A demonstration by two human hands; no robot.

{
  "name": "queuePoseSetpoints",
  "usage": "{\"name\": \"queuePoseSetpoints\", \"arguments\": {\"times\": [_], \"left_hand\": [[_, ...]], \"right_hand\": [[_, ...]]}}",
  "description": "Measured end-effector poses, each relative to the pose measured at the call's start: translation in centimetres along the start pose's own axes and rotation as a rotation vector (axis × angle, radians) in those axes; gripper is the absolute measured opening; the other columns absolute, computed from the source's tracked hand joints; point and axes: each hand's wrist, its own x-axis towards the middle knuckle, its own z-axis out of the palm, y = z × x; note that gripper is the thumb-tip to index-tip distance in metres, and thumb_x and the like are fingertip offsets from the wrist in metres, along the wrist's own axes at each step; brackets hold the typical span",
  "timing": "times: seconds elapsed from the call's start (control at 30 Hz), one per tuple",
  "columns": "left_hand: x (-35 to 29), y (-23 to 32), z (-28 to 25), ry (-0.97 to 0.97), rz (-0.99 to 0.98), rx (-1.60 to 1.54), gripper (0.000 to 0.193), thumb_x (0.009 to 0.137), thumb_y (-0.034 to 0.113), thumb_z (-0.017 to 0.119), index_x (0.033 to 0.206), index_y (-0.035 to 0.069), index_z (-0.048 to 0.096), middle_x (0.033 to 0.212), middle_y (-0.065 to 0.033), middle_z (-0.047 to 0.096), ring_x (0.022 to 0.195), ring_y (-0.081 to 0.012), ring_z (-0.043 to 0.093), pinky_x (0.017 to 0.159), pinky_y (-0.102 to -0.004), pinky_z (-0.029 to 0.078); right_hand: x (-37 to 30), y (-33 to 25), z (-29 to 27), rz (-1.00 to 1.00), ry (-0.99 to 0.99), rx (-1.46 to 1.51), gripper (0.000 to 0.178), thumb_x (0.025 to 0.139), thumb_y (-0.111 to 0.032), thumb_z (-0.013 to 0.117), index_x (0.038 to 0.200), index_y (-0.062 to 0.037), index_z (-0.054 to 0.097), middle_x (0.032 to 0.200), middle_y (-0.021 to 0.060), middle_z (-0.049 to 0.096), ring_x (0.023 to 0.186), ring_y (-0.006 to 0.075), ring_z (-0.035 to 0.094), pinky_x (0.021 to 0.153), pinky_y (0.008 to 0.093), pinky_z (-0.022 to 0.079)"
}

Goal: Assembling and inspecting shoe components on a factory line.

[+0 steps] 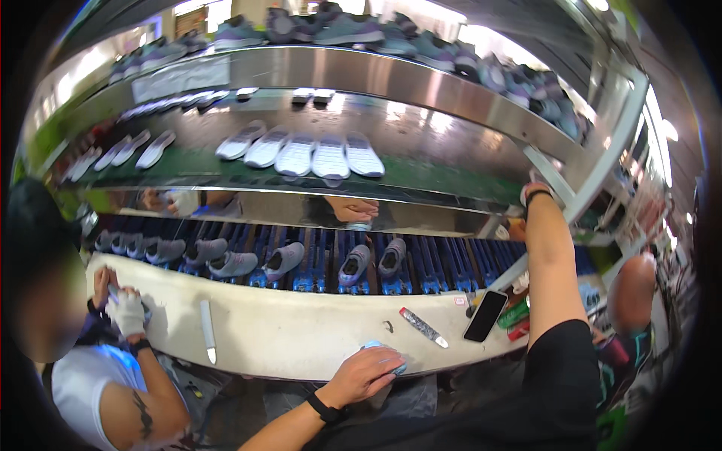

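Note:
At the near edge of the cream table [286, 331], my left hand [366, 373] is closed over a light-blue thing [401, 367]; most of it is under my fingers, so its kind is hidden. My right arm stretches far forward to the right end of the shelf. My right hand [535, 190] is beside the shelf's metal post, its fingers mostly hidden. White shoe soles [331, 156] stand in a row on the green shelf [436, 161], left of my right hand.
Grey shoes [283, 259] sit on a blue rack conveyor [444, 267]. A white-handled tool [208, 331], a red-ended tool [423, 327] and a phone [485, 316] lie on the table. A co-worker's gloved hand [126, 312] works at left. More shoes [350, 30] fill the top shelf.

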Motion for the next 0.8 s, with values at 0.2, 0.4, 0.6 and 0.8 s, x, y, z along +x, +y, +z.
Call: {"name": "queuePoseSetpoints", "arguments": {"times": [0.2, 0.4, 0.6, 0.8], "left_hand": [[-2.2, 0.7, -1.2, 0.075, 0.003, 0.035, 0.044, 0.097, 0.009, 0.078, 0.140, 0.011, 0.072, 0.133, -0.0130, 0.075, 0.128, -0.0352, 0.069, 0.110, -0.0473, 0.055], [-3.5, 0.9, -0.1, 0.171, 0.006, -0.066, 0.042, 0.102, 0.011, 0.074, 0.143, 0.009, 0.070, 0.134, -0.0150, 0.073, 0.126, -0.0382, 0.067, 0.112, -0.0472, 0.053], [-3.5, 0.3, 0.8, 0.148, 0.013, -0.157, 0.037, 0.106, 0.014, 0.070, 0.143, 0.009, 0.070, 0.139, -0.0151, 0.072, 0.132, -0.0390, 0.064, 0.117, -0.0491, 0.049], [-3.4, 0.7, 0.0, 0.103, 0.106, -0.165, 0.037, 0.103, 0.011, 0.071, 0.140, 0.008, 0.072, 0.133, -0.0149, 0.073, 0.130, -0.0386, 0.065, 0.115, -0.0497, 0.050]], "right_hand": [[-2.3, -1.2, -18.3, -0.147, 0.102, -0.126, 0.051, 0.105, -0.031, 0.054, 0.148, -0.0070, 0.068, 0.154, 0.0189, 0.067, 0.141, 0.0381, 0.065, 0.120, 0.0495, 0.050], [1.1, -19.4, -28.4, -0.514, 0.212, -0.167, 0.051, 0.102, -0.027, 0.058, 0.149, -0.0069, 0.066, 0.153, 0.0205, 0.066, 0.141, 0.0404, 0.064, 0.119, 0.0498, 0.050], [3.1, -30.4, -20.9, -0.742, 0.124, -0.180, 0.053, 0.100, -0.024, 0.062, 0.150, -0.0068, 0.065, 0.152, 0.0221, 0.066, 0.142, 0.0428, 0.062, 0.118, 0.0500, 0.051], [4.8, -3.4, -8.9, -0.493, -0.073, -0.316, 0.055, 0.097, -0.020, 0.066, 0.151, -0.0068, 0.063, 0.152, 0.0236, 0.066, 0.142, 0.0452, 0.061, 0.117, 0.0503, 0.052]]}}
